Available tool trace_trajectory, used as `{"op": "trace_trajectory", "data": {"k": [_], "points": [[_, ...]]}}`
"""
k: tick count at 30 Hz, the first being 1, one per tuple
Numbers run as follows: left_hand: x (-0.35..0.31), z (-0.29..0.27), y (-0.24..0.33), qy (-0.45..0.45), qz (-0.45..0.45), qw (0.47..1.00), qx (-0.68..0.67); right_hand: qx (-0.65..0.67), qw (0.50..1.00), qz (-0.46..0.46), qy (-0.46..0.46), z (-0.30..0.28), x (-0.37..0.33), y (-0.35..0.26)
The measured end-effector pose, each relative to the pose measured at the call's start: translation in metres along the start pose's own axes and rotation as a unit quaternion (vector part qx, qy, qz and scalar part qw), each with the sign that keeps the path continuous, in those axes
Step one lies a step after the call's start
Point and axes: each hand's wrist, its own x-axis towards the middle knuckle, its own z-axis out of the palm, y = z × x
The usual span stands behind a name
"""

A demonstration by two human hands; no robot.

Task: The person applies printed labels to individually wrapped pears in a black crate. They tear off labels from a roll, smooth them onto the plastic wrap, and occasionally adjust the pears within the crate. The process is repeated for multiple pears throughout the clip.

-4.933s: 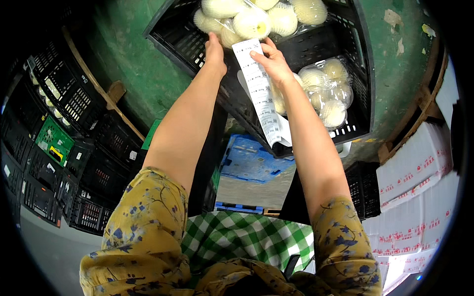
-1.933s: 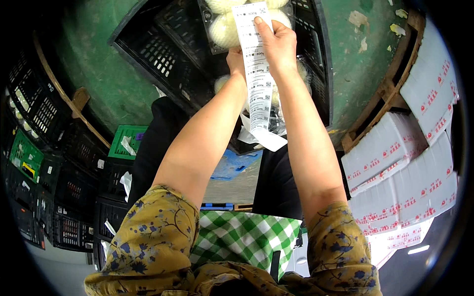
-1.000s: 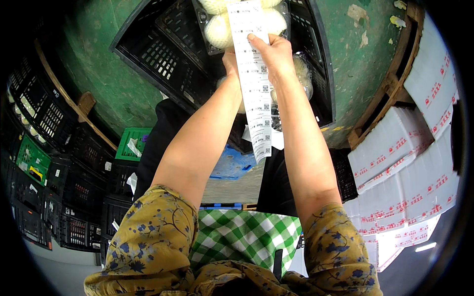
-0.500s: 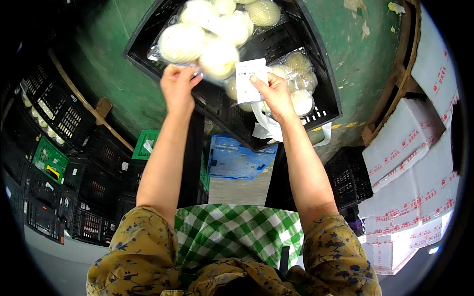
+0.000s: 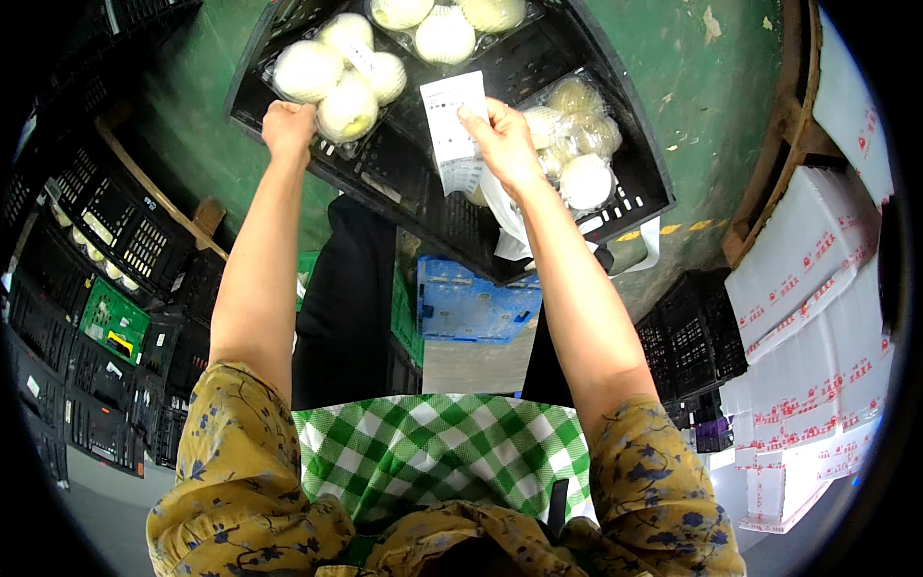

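My right hand (image 5: 505, 144) pinches a white printed paper slip (image 5: 455, 120), which looks like a label strip, above the black crate (image 5: 423, 226). A white ribbon of paper or backing (image 5: 505, 216) hangs below that hand. At the crate's left front rim, my left hand (image 5: 287, 130) is closed, against the corner of a clear-wrapped pack of pale round fruit in foam nets (image 5: 346, 104). What its fingers grip is hidden. A second fruit pack (image 5: 445, 37) lies behind, partly cut off by the picture's edge. Another wrapped pack (image 5: 586, 144) sits at the crate's right side.
Below the crate a blue plastic crate (image 5: 471, 303) shows on the floor. White cartons with red print (image 5: 803, 260) are stacked at right, beside black crates (image 5: 697, 337). More black crates (image 5: 111, 385) and a green one (image 5: 115, 322) stand at left.
My left hand has moved left and a little up, to the crate's rim. The front fruit pack has shifted left, apart from the one behind. The right hand, with the slip, has moved slightly left and up.
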Motion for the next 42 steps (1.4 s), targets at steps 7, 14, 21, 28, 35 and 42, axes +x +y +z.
{"op": "trace_trajectory", "data": {"k": [7, 14, 21, 28, 35, 42], "points": [[0.001, 0.016, -0.009, 0.062, -0.043, 0.997, 0.022, 0.029, 0.999, 0.005, 0.015, 0.009, -0.004, -0.001], [-0.012, 0.003, 0.012, 0.036, 0.028, 0.997, 0.062, 0.039, 0.999, 0.020, 0.011, 0.008, -0.007, -0.003], [-0.031, -0.006, 0.031, 0.063, -0.012, 0.993, 0.096, 0.073, 0.997, 0.010, 0.004, 0.017, -0.004, 0.001], [-0.085, -0.006, 0.062, 0.210, 0.312, 0.924, 0.069, 0.070, 0.997, -0.004, 0.010, 0.016, -0.004, -0.003], [-0.129, 0.014, 0.098, -0.325, 0.097, 0.874, -0.349, 0.034, 0.999, 0.000, 0.000, 0.017, -0.006, -0.006], [-0.126, 0.016, 0.100, -0.361, 0.008, 0.876, -0.319, 0.165, 0.986, -0.018, 0.004, 0.015, -0.002, -0.028]]}}
